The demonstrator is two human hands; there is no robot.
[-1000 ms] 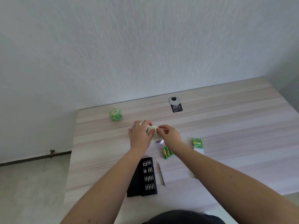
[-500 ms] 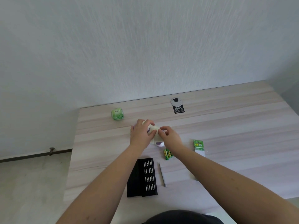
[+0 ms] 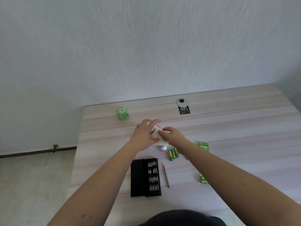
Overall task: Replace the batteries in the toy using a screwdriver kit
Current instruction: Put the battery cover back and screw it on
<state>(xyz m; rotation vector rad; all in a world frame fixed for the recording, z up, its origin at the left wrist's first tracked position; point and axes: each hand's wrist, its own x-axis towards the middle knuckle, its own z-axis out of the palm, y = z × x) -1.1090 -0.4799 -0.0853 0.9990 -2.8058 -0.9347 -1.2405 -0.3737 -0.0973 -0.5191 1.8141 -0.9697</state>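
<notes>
Both hands are on the white-and-purple toy (image 3: 156,133), which sits on the wooden table (image 3: 228,128) just beyond the open screwdriver bit case (image 3: 145,176): our left hand (image 3: 143,136) wraps around its body, and our right hand (image 3: 171,135) has its fingertips curled against the side, though we can't tell if they're pinching anything. We'd guess we're at the battery compartment step, fiddling with the cover or the cells. Next move probably calls for the loose green batteries (image 3: 173,154) just right of the case, with the slim driver (image 3: 166,176) lying beside it.
</notes>
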